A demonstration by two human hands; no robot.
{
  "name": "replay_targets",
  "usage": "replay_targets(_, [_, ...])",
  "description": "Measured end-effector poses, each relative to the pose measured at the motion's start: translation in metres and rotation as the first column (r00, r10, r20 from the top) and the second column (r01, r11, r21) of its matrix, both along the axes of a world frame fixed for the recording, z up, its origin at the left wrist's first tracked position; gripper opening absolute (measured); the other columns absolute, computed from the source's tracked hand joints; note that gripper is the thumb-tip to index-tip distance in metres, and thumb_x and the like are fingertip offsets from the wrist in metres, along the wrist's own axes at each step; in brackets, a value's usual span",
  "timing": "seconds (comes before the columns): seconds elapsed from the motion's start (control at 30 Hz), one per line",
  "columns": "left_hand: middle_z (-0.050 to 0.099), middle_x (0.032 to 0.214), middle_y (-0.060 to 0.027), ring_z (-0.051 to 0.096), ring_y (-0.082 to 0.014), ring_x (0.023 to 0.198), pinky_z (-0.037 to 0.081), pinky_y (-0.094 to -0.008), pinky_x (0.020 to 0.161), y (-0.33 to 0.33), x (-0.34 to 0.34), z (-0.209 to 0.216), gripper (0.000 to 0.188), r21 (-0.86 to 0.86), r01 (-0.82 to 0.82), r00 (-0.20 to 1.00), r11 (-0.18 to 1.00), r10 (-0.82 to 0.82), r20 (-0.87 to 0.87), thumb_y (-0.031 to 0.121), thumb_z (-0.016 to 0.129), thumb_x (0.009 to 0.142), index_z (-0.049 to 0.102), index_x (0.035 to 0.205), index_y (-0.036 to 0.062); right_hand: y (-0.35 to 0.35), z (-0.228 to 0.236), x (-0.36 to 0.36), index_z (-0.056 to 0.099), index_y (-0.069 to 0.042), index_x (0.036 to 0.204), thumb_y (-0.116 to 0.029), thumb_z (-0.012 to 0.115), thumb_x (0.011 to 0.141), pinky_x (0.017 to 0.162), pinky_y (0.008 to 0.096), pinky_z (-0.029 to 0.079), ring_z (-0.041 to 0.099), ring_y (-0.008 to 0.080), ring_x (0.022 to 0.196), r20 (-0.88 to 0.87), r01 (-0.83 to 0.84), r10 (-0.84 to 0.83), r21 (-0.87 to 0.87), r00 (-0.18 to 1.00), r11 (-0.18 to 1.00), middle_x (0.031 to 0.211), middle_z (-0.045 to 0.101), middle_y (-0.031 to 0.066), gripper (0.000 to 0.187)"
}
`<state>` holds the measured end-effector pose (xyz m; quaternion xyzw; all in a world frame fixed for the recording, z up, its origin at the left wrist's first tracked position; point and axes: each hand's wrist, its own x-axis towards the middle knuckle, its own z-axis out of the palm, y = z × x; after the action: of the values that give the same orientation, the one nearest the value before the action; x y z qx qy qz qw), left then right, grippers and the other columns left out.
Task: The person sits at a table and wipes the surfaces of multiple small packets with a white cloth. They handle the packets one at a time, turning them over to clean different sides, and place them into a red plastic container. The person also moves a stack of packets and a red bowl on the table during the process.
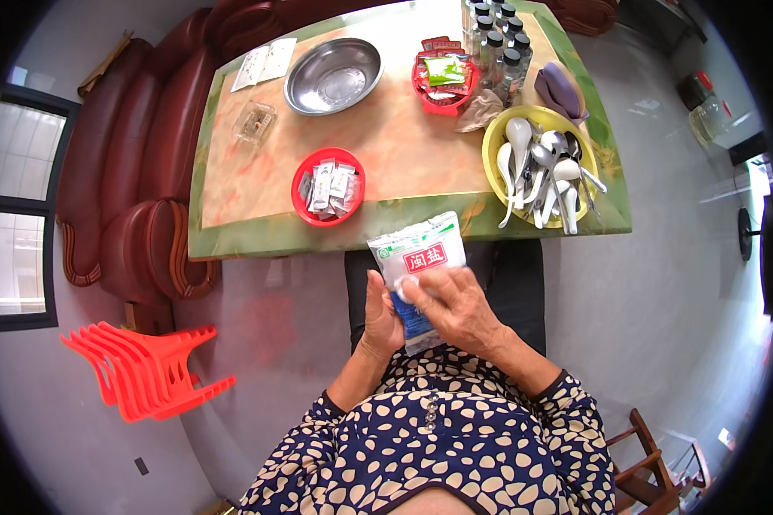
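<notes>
Standing here, I see a plump white-and-blue packet (423, 256) held off the counter (404, 172), upper end tipped away from the wearer. It sits between the two hands, just short of the counter's near edge. The left grip (385, 319) cups its left side, thumb raised along that edge; the fingers pass behind, so I cannot tell how tightly they hold. The right grip (459, 313) is curled over the front, thumb and bent fingers pressing near the blue part. Something small and white shows at those fingertips — a fold of the packet or a separate piece, I cannot tell.

Beyond the left grip, up and to its left, a red basket (328, 221) of small sachets stands near the counter's edge. Farther out in that direction is a steel bowl (333, 77). Up and to the right of the right grip is a yellow basin (493, 154) crowded with spoons (541, 159), some handles jutting over its rim.

My worry is the soft film: a hard squeeze or uneven pull from the right grip could split it, and loose contents would drop onto the patterned top (438, 429) below. Were the left grip to slacken, the packet could slump — and a sudden jerk forward might knock the red basket or those overhanging handles.
</notes>
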<state>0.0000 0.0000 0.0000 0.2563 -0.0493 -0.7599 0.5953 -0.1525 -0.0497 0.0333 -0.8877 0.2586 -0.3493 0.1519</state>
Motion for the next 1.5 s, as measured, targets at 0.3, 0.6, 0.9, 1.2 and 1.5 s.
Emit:
replay_targets(0.3, [0.059, 0.121, -0.0142, 0.062, -0.023, 0.106, 0.051, -0.0378, 0.093, -0.003, -0.003, 0.025, 0.057, 0.154, 0.082, 0.93, 0.985, -0.131, 0.344, 0.013, 0.068, 0.083, 0.045, 0.132, -0.0006, -0.043, 0.009, -0.001, 0.061, 0.002, 0.114, -0.003, 0.059, 0.077, 0.08, 0.0374, 0.044, 0.053, 0.0283, 0.094, 0.017, 0.338, -0.344, 0.136, 0.939, 0.931, 0.105, 0.053, 0.014, 0.037])
replay_targets(0.6, [0.062, 0.118, -0.0127, 0.064, -0.0243, 0.104, 0.053, -0.0395, 0.091, -0.012, 0.008, 0.006, 0.047, 0.12, -0.036, 0.995, 0.992, 0.025, 0.095, 0.021, 0.065, 0.09, 0.049, 0.129, 0.0018, -0.006, -0.01, -0.015, 0.055, 0.004, 0.124, 0.006, 0.052, 0.087, 0.082, 0.0313, 0.046, 0.055, 0.0265, 0.094, 0.189, 0.184, -0.32, 0.514, 0.928, 0.838, 0.104, 0.051, 0.0151, 0.038])
replay_targets(0.9, [0.062, 0.118, -0.0122, 0.063, -0.0235, 0.105, 0.053, -0.039, 0.091, -0.005, 0.015, 0.008, 0.05, 0.158, -0.013, 0.992, 0.987, -0.007, 0.124, 0.021, 0.069, 0.087, 0.049, 0.129, 0.0019, -0.007, -0.026, -0.032, 0.055, 0.003, 0.126, -0.024, 0.052, 0.099, 0.079, 0.0237, 0.052, 0.063, 0.0104, 0.089, 0.481, -0.621, -0.535, 0.776, 0.695, -0.11, 0.104, 0.066, 0.0075, 0.039])
replay_targets(1.2, [0.061, 0.114, -0.0098, 0.061, -0.0171, 0.101, 0.051, -0.0323, 0.088, -0.02, 0.002, 0.025, 0.055, 0.054, -0.11, 0.823, 0.992, 0.061, 0.564, 0.014, 0.075, 0.083, 0.046, 0.128, 0.0026, -0.006, -0.015, -0.026, 0.061, 0.003, 0.115, -0.011, 0.072, 0.084, 0.082, 0.0256, 0.053, 0.064, 0.011, 0.089, 0.494, -0.559, -0.493, 0.829, 0.716, 0.02, 0.105, 0.067, 0.0083, 0.036])
replay_targets(1.5, [0.048, 0.132, -0.0052, 0.048, -0.0151, 0.115, 0.04, -0.0325, 0.096, -0.016, -0.012, 0.028, 0.057, -0.077, -0.283, 0.566, 0.956, 0.232, 0.791, 0.034, 0.058, 0.095, 0.032, 0.142, 0.0145, 0.0, 0.012, -0.003, 0.062, 0.003, 0.1, 0.004, 0.069, 0.072, 0.071, 0.0362, 0.05, 0.062, 0.0322, 0.082, 0.342, 0.175, -0.376, 0.496, 0.861, 0.851, 0.09, 0.063, 0.0157, 0.029])
